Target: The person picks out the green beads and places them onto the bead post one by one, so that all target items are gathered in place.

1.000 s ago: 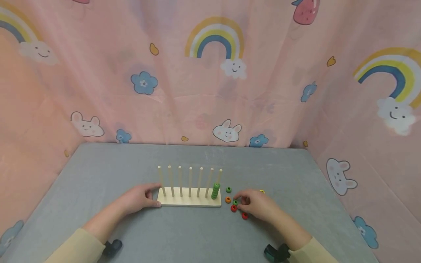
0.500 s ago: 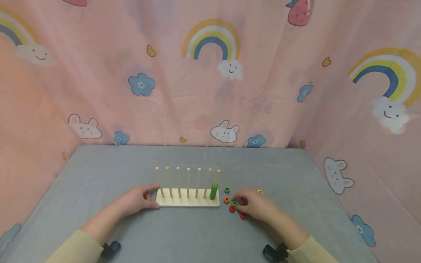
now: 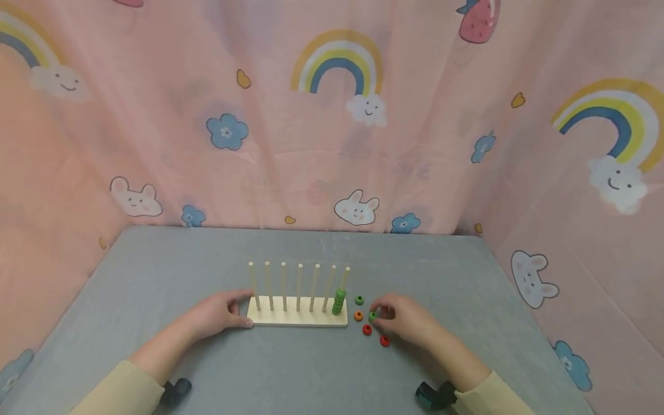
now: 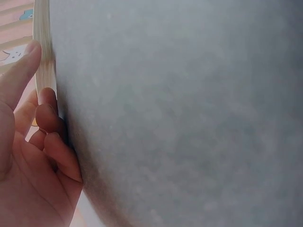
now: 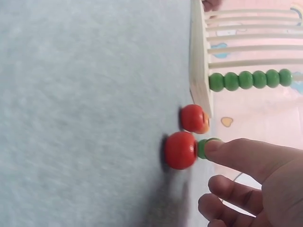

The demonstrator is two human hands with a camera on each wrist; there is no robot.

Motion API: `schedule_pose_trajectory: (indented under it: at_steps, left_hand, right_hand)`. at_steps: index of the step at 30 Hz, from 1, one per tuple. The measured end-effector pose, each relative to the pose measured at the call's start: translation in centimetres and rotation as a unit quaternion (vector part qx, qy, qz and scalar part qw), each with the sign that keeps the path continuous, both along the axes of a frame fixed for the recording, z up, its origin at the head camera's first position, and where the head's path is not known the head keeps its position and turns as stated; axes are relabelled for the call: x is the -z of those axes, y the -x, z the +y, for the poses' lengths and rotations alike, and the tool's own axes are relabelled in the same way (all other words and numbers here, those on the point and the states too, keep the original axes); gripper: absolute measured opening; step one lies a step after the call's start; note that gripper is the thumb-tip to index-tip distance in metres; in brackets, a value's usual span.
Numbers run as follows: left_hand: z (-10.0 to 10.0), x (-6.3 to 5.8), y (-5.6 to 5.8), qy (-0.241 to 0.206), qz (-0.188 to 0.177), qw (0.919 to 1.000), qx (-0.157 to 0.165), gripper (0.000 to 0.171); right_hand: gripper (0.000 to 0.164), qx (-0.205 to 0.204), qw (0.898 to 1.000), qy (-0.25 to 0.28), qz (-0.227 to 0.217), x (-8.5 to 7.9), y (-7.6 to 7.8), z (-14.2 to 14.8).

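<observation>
A pale wooden peg rack (image 3: 298, 317), with a row of upright pegs, stands on the table. Green beads (image 3: 339, 302) are stacked on its rightmost peg; the other pegs are bare. My left hand (image 3: 220, 313) grips the rack's left end, thumb at the front edge and fingers behind. To the right of the rack, my right hand (image 3: 407, 320) pinches a green bead (image 3: 372, 316) between thumb and fingers. In the right wrist view the thumb partly hides that bead (image 5: 202, 149). Close by lie a red bead (image 3: 367, 329) and an orange bead (image 3: 358, 316).
Another green bead (image 3: 359, 300) lies near the rack's right end, and a second red bead (image 3: 385, 341) rests below my right hand. The grey table (image 3: 290, 369) meets a pink patterned curtain (image 3: 290, 173) at the back and sides.
My right hand now has the green bead pinched and slightly raised off its spot beside the red bead. The yellow bead behind that hand is now hidden. My left hand keeps its grip.
</observation>
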State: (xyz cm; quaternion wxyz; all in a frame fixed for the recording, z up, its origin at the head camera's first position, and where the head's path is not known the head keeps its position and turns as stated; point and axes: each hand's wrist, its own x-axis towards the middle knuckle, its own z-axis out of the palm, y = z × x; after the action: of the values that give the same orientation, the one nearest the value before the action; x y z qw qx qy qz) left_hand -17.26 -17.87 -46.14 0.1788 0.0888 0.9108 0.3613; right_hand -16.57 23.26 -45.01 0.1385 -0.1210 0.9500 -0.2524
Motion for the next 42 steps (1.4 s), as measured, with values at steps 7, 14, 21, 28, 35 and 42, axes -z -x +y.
schedule_pose_trajectory:
  at_steps: [7,14,21,28,35,42]
  left_hand:
    - [-0.1,-0.1,0.1,0.006,0.003,1.0000,-0.001,0.069]
    - [-0.1,-0.1,0.1,0.009,0.005,0.9999,-0.002,0.068]
    - [0.2,-0.1,0.3,0.003,0.006,1.0000,0.000,0.068]
    - [0.0,-0.2,0.1,0.001,0.010,0.9999,0.003,0.067]
    - [-0.1,-0.1,0.0,0.000,0.011,0.9999,0.003,0.068]
    - [0.0,-0.1,0.1,0.002,0.009,1.0000,0.000,0.068]
  right_hand:
    - [0.017,0.005,1.000,0.010,0.023,-0.4,0.2,0.1]
    - [0.017,0.004,0.998,0.033,0.057,-1.3,0.2,-0.2]
    - [0.020,0.002,0.993,0.056,0.102,-2.2,0.0,-0.5]
    - [0.020,0.002,0.986,0.094,0.140,-3.3,0.1,-1.6]
    - [0.022,0.012,0.974,0.149,0.169,-4.6,0.3,-2.4]
    - [0.023,0.015,0.958,0.180,0.225,-6.5,0.3,-3.5]
